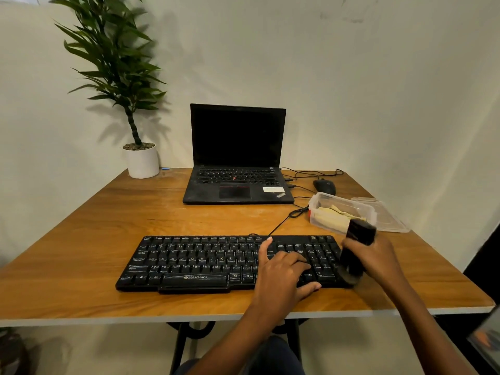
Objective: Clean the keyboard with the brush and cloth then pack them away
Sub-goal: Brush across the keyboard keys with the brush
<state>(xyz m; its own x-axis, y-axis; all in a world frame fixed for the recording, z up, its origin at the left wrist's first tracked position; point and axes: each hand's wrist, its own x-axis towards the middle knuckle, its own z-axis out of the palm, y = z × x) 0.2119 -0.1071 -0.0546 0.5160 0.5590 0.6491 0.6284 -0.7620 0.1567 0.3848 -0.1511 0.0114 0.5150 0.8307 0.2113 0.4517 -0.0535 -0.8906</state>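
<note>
Currently my left hand [284, 266] flat, fingers apart, on black keyboard [194, 261] near desk [81, 239] front edge; right hand [378, 257] clamped round blurred black brush [358, 239].

Plain office nook: wooden desk [81, 239], open laptop [236, 158], wired mouse [324, 186], potted plant [142, 162].

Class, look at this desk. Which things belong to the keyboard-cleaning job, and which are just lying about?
For the job: keyboard; brush, gripped by the right hand; left hand, resting on the keys; cloth in the box; lid beside it.

Lying about: laptop; mouse; plant.
</note>
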